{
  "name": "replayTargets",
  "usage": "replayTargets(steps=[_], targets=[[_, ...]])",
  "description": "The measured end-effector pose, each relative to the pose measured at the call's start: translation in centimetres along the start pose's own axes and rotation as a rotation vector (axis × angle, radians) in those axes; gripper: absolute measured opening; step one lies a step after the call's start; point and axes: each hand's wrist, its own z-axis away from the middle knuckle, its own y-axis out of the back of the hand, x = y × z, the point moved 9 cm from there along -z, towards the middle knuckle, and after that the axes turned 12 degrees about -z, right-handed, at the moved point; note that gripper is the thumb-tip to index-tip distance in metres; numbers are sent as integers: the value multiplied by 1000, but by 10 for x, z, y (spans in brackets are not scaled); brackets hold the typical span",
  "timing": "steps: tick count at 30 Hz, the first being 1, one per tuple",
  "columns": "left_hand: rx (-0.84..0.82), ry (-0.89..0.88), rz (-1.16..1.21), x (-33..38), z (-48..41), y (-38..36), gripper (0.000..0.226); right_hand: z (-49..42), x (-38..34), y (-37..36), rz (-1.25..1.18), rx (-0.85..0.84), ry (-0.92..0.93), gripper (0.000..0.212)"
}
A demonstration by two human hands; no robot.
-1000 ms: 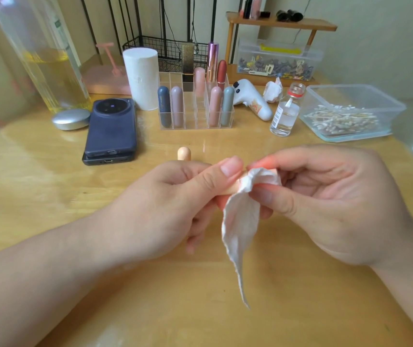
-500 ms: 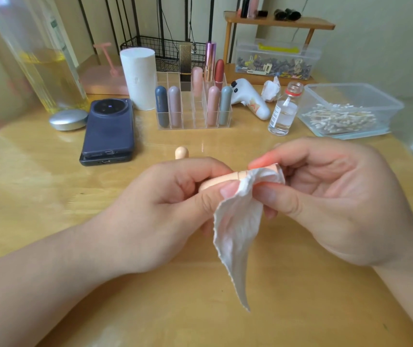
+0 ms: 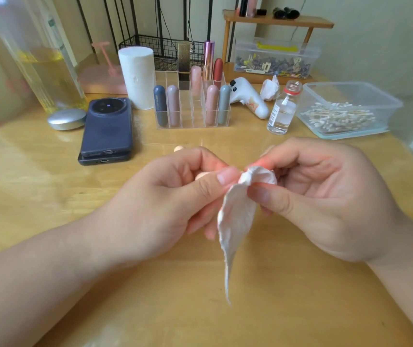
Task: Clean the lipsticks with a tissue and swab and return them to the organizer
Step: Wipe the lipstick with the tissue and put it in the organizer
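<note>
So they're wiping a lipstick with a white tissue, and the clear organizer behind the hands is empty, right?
Not quite. The head view shows the organizer holding several stored lipsticks upright, with some compartments free. The rest holds: the right hand pinches the tissue round the peach lipstick that the left hand grips.

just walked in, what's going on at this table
A person is wiping a peach lipstick: the left hand holds the tube while the right hand pinches a white tissue around its end. What looks like its cap sits on the table behind the hands. Other lipsticks stand in the clear organizer; this one is not yet returned.
</note>
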Motion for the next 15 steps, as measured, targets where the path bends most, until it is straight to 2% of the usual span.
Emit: replayTargets(steps=[3, 6, 8, 9, 12, 15], targets=[[-35, 130, -28, -6, 2, -1, 66, 1, 2, -1, 56, -10, 10, 14], [-58, 225, -82, -15, 4, 0, 72, 2, 6, -2, 98, -32, -7, 13], [-62, 210, -93, -18, 4, 1, 74, 2, 6, -2, 116, -40, -5, 14], [-73, 166, -70, -16, 2, 0, 70, 2, 6, -1, 117, -38, 2, 14], [-60, 16, 69, -4, 0, -3, 35, -1, 2, 5, 95, -18, 32, 14], [-19, -44, 35, 2, 1, 1, 27, -1, 0, 6, 118, -11, 57, 14]])
